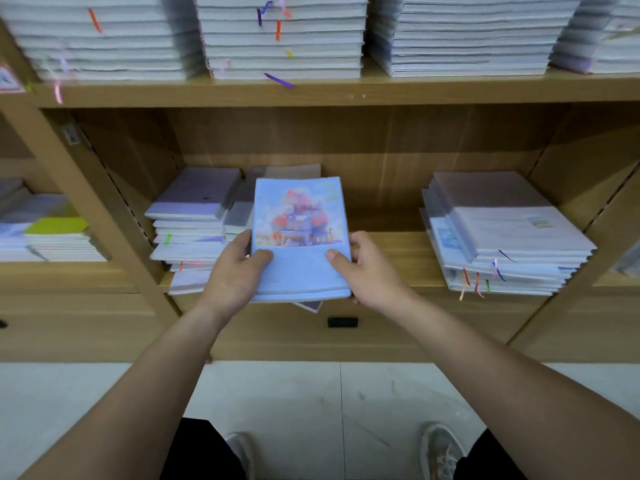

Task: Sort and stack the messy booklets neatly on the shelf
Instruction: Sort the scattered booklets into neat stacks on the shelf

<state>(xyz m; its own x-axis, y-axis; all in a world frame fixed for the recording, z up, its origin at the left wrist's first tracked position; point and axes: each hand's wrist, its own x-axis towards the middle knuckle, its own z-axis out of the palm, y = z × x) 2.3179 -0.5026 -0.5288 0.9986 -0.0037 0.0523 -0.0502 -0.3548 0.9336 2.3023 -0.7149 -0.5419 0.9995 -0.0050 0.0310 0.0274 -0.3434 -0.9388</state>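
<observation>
A small bundle of booklets [299, 233], the top one light blue with a colourful castle picture, is held over the front of the lower wooden shelf [394, 258]. My left hand [239, 268] grips its left edge, thumb on the cover. My right hand [367, 268] grips its right edge the same way. A darker booklet corner pokes out under the bundle. An untidy pile of booklets [194, 230] lies just left of the bundle, and more booklets sit behind it. Another skewed pile [502, 237] lies on the right of the same shelf.
The upper shelf board [311, 93] carries three tall neat stacks with coloured ribbon markers. A side compartment at left holds a stack with a lime-green cover [57, 226]. Bare shelf shows between the held bundle and the right pile. My shoes stand on the pale tiled floor below.
</observation>
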